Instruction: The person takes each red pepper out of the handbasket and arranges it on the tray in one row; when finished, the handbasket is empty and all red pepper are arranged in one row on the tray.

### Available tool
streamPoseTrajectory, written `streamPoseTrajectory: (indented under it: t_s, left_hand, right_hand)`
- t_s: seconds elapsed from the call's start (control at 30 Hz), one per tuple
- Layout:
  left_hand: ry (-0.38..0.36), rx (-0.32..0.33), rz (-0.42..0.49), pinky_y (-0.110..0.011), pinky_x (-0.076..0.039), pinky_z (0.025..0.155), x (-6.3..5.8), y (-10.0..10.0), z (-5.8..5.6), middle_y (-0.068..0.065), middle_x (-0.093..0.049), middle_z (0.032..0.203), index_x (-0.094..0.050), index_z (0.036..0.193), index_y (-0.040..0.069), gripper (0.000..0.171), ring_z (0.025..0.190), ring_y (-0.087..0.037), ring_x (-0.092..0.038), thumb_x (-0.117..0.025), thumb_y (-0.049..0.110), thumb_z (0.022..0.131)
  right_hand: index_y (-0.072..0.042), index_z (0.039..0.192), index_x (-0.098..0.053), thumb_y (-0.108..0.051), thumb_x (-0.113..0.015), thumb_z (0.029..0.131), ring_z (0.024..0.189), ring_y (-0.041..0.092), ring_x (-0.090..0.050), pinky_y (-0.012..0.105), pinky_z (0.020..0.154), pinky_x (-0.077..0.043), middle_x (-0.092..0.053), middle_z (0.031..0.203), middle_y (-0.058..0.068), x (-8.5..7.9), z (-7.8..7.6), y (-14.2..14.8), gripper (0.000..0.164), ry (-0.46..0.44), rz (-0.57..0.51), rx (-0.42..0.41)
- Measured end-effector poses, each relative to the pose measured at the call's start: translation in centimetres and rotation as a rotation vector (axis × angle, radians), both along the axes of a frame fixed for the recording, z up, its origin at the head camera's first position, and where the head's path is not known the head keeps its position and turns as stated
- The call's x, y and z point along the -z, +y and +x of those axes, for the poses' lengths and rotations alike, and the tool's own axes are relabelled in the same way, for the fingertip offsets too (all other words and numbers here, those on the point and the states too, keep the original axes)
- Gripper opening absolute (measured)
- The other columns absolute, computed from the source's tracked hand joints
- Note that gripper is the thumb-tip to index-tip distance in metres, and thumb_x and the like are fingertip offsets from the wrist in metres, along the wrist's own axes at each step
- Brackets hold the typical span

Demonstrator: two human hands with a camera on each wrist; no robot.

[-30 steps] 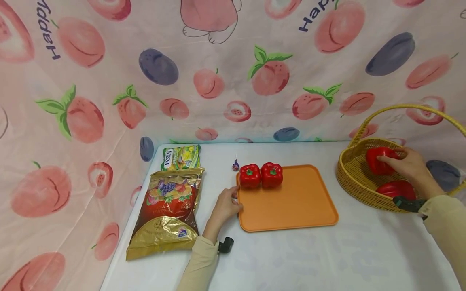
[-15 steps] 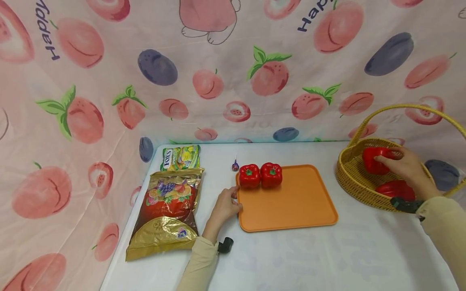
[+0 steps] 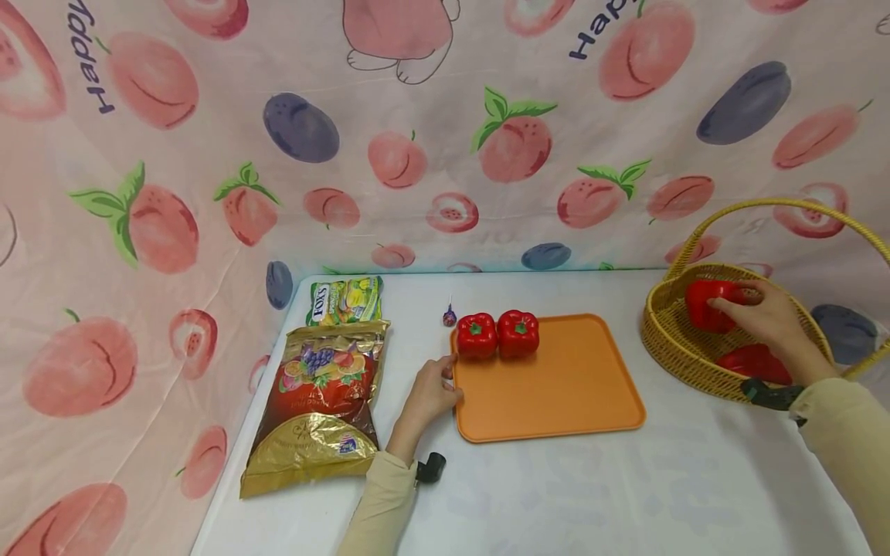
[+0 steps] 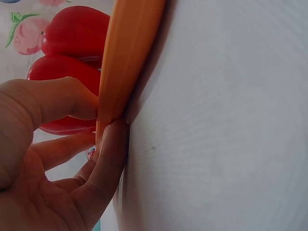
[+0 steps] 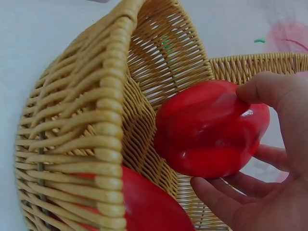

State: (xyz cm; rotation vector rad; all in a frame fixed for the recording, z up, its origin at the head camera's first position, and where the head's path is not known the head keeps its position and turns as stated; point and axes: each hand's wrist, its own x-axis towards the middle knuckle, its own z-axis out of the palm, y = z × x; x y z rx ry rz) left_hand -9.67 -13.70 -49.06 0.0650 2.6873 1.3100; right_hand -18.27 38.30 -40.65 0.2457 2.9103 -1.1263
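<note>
My right hand [image 3: 761,315] grips a red bell pepper [image 3: 712,305] inside the wicker basket [image 3: 670,351] at the far right. In the right wrist view the thumb lies on top of this pepper [image 5: 209,130] and the fingers are beneath it. Another red pepper [image 5: 151,204] lies lower in the basket, partly behind the woven rim. My left hand [image 3: 433,394] pinches the left edge of the orange tray [image 3: 556,401], the thumb above and fingers under the rim in the left wrist view. Two red bell peppers [image 3: 477,337] sit side by side in the tray's far left corner.
A large brown and gold candy bag [image 3: 320,401] lies left of the left arm, with a green Fox's candy packet [image 3: 348,301] behind it. A lollipop [image 3: 450,315] lies behind the tray. The basket's tall handle [image 3: 786,202] arches over the right hand. Patterned cloth backs the table.
My right hand and the pepper it holds have shifted slightly left within the basket. The left hand and the tray have stayed in place.
</note>
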Motion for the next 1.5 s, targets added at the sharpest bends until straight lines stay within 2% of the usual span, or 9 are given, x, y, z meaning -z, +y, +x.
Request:
streamPoseTrajectory:
  t_s: [0.2, 0.43, 0.63, 0.73, 0.8, 0.9, 1.0, 1.5]
  left_hand:
    - [-0.007, -0.007, 0.006, -0.026, -0.049, 0.063, 0.0, 0.0, -0.1, -0.008, -0.052, 0.094, -0.056, 0.136, -0.001, 0.063, 0.074, -0.016, -0.054, -0.075, 0.002, 0.076]
    - [0.008, -0.006, 0.017, -0.026, -0.048, 0.063, 0.0, 0.1, 0.0, -0.009, -0.052, 0.094, -0.055, 0.136, -0.003, 0.064, 0.074, -0.016, -0.054, -0.073, -0.001, 0.074]
    - [0.008, 0.0, 0.02, -0.025, -0.049, 0.061, 0.3, 0.1, 0.1, -0.009, -0.052, 0.093, -0.056, 0.135, -0.004, 0.064, 0.072, -0.016, -0.055, -0.073, -0.002, 0.074]
    - [0.034, 0.007, 0.018, -0.024, -0.048, 0.06, 0.3, 0.0, 0.1, -0.009, -0.053, 0.092, -0.056, 0.133, -0.005, 0.062, 0.07, -0.015, -0.055, -0.071, -0.002, 0.073]
    - [0.054, 0.012, 0.017, -0.024, -0.048, 0.059, 0.3, 0.0, 0.1, -0.01, -0.054, 0.091, -0.057, 0.132, -0.007, 0.062, 0.069, -0.014, -0.055, -0.07, -0.003, 0.072]
    - [0.067, 0.014, 0.014, -0.024, -0.048, 0.059, 0.3, 0.0, 0.1, -0.01, -0.054, 0.091, -0.057, 0.131, -0.007, 0.061, 0.069, -0.013, -0.055, -0.07, -0.003, 0.072]
    - [0.064, 0.014, 0.012, -0.024, -0.048, 0.059, 0.2, 0.0, 0.1, -0.01, -0.054, 0.092, -0.057, 0.132, -0.007, 0.061, 0.069, -0.013, -0.055, -0.07, -0.002, 0.072]
    - [0.036, 0.005, 0.009, -0.025, -0.048, 0.059, 0.1, 0.1, 0.0, -0.009, -0.053, 0.093, -0.056, 0.133, -0.005, 0.061, 0.071, -0.014, -0.054, -0.072, -0.001, 0.074]
  right_hand:
    - [0.014, 0.146, -0.025, -0.046, -0.056, 0.095, 0.123, 0.059, -0.034, 0.07, 0.095, -0.036, -0.033, 0.138, 0.044, 0.0, 0.1, -0.4, 0.084, 0.004, -0.017, 0.001]
    - [0.014, 0.145, -0.027, -0.046, -0.057, 0.095, 0.12, 0.057, -0.037, 0.064, 0.087, -0.043, -0.035, 0.136, 0.043, -0.1, 0.5, -1.0, 0.084, 0.011, 0.002, 0.003]
    - [0.013, 0.147, -0.023, -0.047, -0.057, 0.095, 0.123, 0.058, -0.036, 0.066, 0.091, -0.042, -0.032, 0.14, 0.042, -0.2, 0.7, -1.2, 0.086, -0.004, -0.018, -0.006]
    - [0.013, 0.147, -0.023, -0.045, -0.057, 0.095, 0.122, 0.057, -0.037, 0.056, 0.082, -0.048, -0.034, 0.139, 0.042, -0.1, 0.7, -1.2, 0.085, 0.0, -0.017, -0.029]
    - [0.012, 0.148, -0.024, -0.045, -0.058, 0.095, 0.121, 0.057, -0.037, 0.052, 0.08, -0.048, -0.034, 0.138, 0.041, -0.1, 0.7, -1.2, 0.084, 0.005, -0.018, -0.043]
    - [0.011, 0.149, -0.023, -0.047, -0.057, 0.095, 0.122, 0.057, -0.036, 0.059, 0.085, -0.047, -0.034, 0.139, 0.041, -0.1, 0.7, -1.4, 0.086, 0.002, -0.026, -0.048]
    - [0.01, 0.149, -0.021, -0.05, -0.056, 0.095, 0.123, 0.058, -0.035, 0.067, 0.093, -0.04, -0.033, 0.139, 0.042, -0.2, 0.7, -1.6, 0.089, -0.004, -0.033, -0.043]
    - [0.011, 0.148, -0.025, -0.044, -0.057, 0.096, 0.124, 0.058, -0.035, 0.068, 0.093, -0.039, -0.033, 0.141, 0.041, -0.3, 0.6, -2.2, 0.083, 0.019, -0.025, -0.063]
